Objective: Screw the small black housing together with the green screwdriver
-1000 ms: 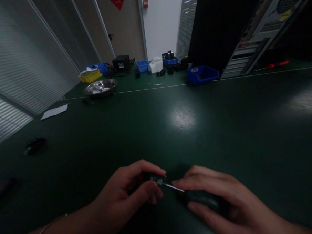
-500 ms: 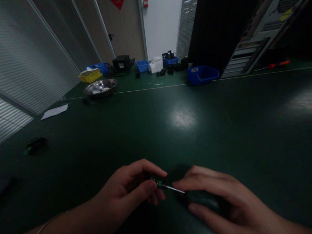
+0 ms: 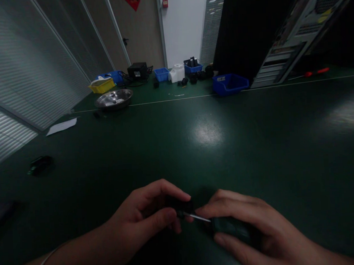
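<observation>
Lower centre of frame: I note left hand [image 3: 145, 219] pinched on a small dark part [image 3: 184, 206], right hand [image 3: 251, 227] wrapped round a screwdriver [image 3: 225, 225], tip at the part; fastening apparently underway, not finished; green table [image 3: 207, 147] beyond.

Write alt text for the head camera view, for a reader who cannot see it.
Over a dark green table, the left hand pinches a small dark part while the right hand holds a screwdriver, its tip at the part. Blue bins and a metal bowl sit far back.
</observation>
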`<state>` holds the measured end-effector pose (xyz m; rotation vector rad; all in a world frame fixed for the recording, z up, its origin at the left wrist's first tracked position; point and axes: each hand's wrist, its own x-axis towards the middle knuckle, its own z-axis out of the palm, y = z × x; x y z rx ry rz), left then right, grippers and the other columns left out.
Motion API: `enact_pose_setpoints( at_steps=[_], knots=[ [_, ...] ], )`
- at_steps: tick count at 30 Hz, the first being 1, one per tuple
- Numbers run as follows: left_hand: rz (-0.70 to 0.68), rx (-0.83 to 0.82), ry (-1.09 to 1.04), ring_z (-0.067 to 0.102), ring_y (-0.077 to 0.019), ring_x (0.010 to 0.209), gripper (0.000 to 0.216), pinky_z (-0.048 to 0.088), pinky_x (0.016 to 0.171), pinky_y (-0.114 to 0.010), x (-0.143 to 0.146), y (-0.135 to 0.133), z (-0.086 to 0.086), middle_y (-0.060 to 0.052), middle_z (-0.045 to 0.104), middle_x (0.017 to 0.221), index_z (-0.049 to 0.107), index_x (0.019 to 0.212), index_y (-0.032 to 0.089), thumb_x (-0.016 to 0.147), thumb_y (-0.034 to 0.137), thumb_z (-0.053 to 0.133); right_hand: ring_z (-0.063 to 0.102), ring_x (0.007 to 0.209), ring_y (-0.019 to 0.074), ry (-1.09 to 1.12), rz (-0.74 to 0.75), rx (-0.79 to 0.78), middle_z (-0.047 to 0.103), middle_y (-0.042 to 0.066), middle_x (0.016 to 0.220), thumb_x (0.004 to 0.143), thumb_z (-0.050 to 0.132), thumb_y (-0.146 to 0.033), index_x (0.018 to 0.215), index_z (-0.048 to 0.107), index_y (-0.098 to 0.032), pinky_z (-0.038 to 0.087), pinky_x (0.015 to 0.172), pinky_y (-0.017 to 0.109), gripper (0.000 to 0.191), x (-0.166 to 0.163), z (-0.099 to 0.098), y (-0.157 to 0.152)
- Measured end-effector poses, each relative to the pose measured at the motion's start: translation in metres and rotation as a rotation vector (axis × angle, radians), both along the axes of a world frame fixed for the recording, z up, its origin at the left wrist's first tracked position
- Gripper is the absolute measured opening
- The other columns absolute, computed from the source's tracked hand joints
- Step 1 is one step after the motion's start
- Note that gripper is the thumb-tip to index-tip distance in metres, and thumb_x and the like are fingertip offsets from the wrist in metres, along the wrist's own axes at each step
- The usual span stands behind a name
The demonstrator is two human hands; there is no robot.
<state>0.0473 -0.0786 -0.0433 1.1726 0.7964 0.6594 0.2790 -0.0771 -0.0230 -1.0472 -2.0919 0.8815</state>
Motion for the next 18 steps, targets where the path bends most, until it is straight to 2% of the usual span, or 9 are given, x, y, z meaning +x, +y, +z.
enact_pose_setpoints(
  at_steps=[10,15,18],
  knots=[
    [0.020,0.016,-0.041,0.065,-0.0126,0.081,0.021,0.051,0.075,-0.022,0.002,-0.004,-0.001,-0.002,0.075,0.089,0.070,0.112,0.024,0.096,0.034,0.061,0.076,0.079,0.0225,-0.013,-0.012,0.012,0.079,0.005,0.086,0.084,0.070,-0.027,0.102,0.078,-0.029,0.063,0.067,0.026,0.020,0.006,-0.006,-0.003],
    [0.021,0.068,-0.002,0.065,-0.0121,0.080,0.023,0.049,0.074,-0.021,0.001,-0.004,-0.001,-0.001,0.075,0.090,0.069,0.114,0.025,0.092,0.032,0.068,0.076,0.086,0.0197,0.095,0.057,-0.055,0.080,0.002,0.094,0.077,0.066,-0.007,0.108,0.075,-0.028,0.061,0.066,0.020,0.038,0.016,-0.013,-0.006],
    [0.038,0.098,0.038,0.066,-0.0133,0.081,0.023,0.050,0.074,-0.022,0.001,-0.005,-0.001,-0.001,0.074,0.090,0.068,0.114,0.025,0.091,0.029,0.069,0.076,0.082,0.0170,0.140,0.095,-0.088,0.079,0.000,0.091,0.074,0.065,-0.002,0.108,0.074,-0.030,0.059,0.064,0.017,0.045,0.018,-0.014,-0.005]
  ],
)
